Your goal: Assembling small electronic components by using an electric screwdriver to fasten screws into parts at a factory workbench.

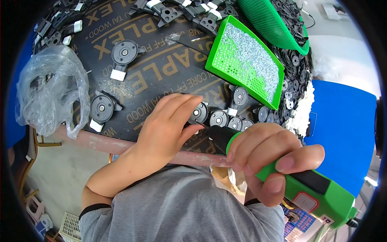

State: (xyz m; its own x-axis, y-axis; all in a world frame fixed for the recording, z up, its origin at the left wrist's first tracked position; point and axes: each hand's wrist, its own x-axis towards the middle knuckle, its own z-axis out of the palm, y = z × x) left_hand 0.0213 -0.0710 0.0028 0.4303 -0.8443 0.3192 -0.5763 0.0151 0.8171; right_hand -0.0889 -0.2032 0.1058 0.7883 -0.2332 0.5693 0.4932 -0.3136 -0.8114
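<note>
- Left hand [167,127]: fingers spread flat, pinning a round black plastic part [199,113] against the dark plywood surface [161,68]; nothing is gripped.
- Right hand [268,159]: fingers wrapped fully round a green-and-black electric screwdriver [306,185], whose black nose points toward 10 o'clock at the pinned part.
- Row of similar parts [229,120] lies at 3 o'clock of the left hand; green tray of small screws [246,60] at 1 o'clock.
- Judged step: fastening a screw; next calls for a square tip on the part.
</note>
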